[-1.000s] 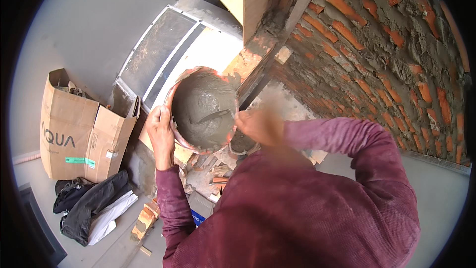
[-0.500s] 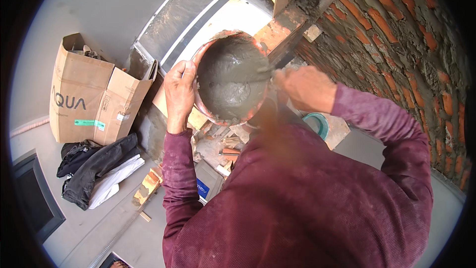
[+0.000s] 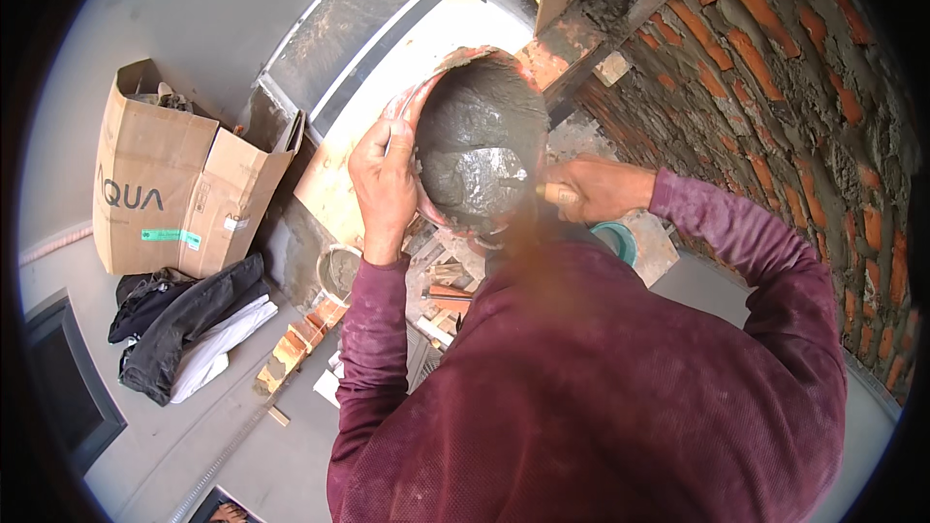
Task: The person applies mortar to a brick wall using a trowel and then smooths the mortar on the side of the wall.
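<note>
A reddish bucket (image 3: 528, 77), its rim crusted, is tilted so that its mouth faces me. Wet grey mortar (image 3: 470, 111) coats its inside. My left hand (image 3: 382, 184) grips the bucket's left rim, thumb up along the edge. At the bucket's lower right, my right hand (image 3: 605, 190) is closed round the light wooden handle (image 3: 559, 194) of what looks like a trowel. Its blade seems to lie in the mortar, where a smooth shiny patch shows, but I cannot tell blade from mortar clearly.
On the right rises a brick wall (image 3: 765, 68) smeared with mortar. A cardboard box (image 3: 155, 179) and a heap of clothes (image 3: 194, 334) lie left. A small mortar-stained pail (image 3: 338, 269) stands beside my left forearm, a teal container (image 3: 620, 242) below my right hand. Wood scraps (image 3: 450, 276) lie beneath.
The bucket and my left hand have shifted right in the view. My right hand has moved slightly lower, and the trowel's handle now shows. The small pail has come into sight.
</note>
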`<action>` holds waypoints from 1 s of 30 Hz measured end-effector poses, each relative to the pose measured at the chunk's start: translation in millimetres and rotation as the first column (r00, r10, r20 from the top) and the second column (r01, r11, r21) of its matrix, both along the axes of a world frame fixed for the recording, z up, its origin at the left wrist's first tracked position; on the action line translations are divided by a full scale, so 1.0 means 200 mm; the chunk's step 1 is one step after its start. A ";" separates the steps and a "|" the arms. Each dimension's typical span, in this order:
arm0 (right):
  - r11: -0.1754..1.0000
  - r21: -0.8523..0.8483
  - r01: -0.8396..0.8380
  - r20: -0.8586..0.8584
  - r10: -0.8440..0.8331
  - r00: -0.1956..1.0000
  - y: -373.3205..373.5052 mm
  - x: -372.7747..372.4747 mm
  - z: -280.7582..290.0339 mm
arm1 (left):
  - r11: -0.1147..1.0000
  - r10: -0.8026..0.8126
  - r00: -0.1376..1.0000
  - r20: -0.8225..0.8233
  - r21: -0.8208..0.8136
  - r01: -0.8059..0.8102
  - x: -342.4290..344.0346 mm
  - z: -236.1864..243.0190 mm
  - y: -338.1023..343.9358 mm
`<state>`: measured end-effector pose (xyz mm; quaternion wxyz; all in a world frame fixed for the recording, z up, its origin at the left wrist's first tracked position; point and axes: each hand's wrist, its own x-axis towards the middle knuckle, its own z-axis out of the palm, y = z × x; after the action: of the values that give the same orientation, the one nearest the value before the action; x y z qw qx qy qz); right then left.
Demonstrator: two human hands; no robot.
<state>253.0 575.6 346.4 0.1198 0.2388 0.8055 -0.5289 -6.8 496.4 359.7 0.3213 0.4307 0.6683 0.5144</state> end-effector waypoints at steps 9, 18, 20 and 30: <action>0.981 -0.098 0.169 -0.020 -0.172 0.985 0.01 0.28 0.02 | 0.994 0.111 0.993 0.042 0.011 -0.111 0.01 -0.14 0.03; 0.378 -0.711 0.594 0.326 -0.571 0.754 0.62 0.63 -0.03 | 0.942 0.331 0.942 0.051 -0.086 -0.326 -0.05 -0.21 -0.04; 0.263 -0.681 0.683 0.371 -0.681 0.632 0.86 0.69 -0.08 | 0.929 0.360 0.933 -0.016 -0.087 -0.360 -0.07 -0.20 -0.04; 0.893 0.265 0.365 -0.092 -0.354 0.931 0.31 0.50 -0.16 | 0.926 0.366 0.931 -0.008 -0.093 -0.365 -0.24 -0.14 -0.21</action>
<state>352.1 637.6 315.1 -0.0313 0.3868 0.8158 -0.4288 -53.9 453.9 331.1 0.2427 0.2810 0.7586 0.5355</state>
